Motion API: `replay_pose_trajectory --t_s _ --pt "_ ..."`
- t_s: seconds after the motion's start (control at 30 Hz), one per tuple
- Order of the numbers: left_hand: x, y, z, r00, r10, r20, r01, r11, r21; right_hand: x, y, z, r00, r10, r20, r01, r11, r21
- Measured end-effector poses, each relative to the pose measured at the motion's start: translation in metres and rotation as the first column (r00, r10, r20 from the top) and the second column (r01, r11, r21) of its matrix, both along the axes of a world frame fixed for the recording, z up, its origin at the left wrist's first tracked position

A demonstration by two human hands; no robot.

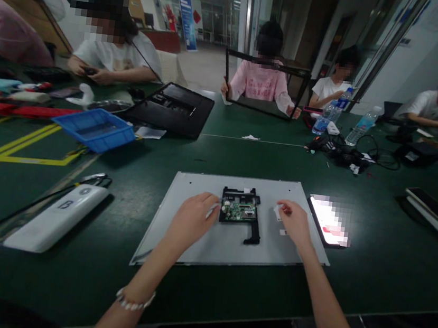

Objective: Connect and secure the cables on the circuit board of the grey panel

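A grey flat display panel (193, 246) lies on the green table in front of me. On its middle sits a black plastic bracket (252, 232) with a green circuit board (239, 212) in it. At the bracket's left edge is my left hand (194, 217), its fingers curled together; what they grip, if anything, is hidden. My right hand (294, 221) hovers over the panel's right part, thumb and fingers pinched beside a small white piece (278, 211). Whether that piece is in the fingers or on the panel is unclear. Another small white label (284, 232) is below.
A lit phone (327, 220) lies right of the panel, a white power bank (58, 216) to its left. Farther off are a blue bin (95, 130), a black back cover (173, 108), water bottles (363, 126) and tangled cables (336, 149). Opposite, a person holds up a black frame (263, 111).
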State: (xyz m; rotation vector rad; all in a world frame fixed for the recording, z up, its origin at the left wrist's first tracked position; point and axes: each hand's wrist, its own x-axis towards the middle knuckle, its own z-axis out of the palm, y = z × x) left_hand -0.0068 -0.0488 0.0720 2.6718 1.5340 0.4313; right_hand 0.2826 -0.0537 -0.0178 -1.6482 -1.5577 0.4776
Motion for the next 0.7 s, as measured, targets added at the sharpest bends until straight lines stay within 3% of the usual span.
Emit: replay_pose_trajectory --t_s 0.17,0.3,0.43,0.57,0.7 --pt "0.045 0.046 -0.007 0.982 -0.185 -0.022 0.186 0.983 0.002 0.001 0.001 -0.004 0.999 0.014 0.040 -0.014 1.000 -0.009" --pt "0.075 0.073 -0.025 0.972 -0.204 -0.117 0.201 0.979 -0.036 0.001 0.002 -0.004 0.999 0.019 0.049 -0.018 1.000 -0.016" --pt "0.082 0.084 -0.037 0.976 -0.176 -0.127 0.171 0.984 -0.043 0.002 0.003 -0.004 0.998 0.027 0.050 -0.026 1.000 -0.010" --pt "0.081 0.092 -0.032 0.981 -0.149 -0.127 0.146 0.989 -0.029 0.002 0.004 -0.005 0.999 0.027 0.043 -0.028 1.000 0.004" --pt "0.098 0.102 -0.021 0.980 -0.158 -0.118 0.159 0.987 0.000 0.003 0.005 -0.005 0.999 0.014 0.037 -0.013 1.000 -0.002"
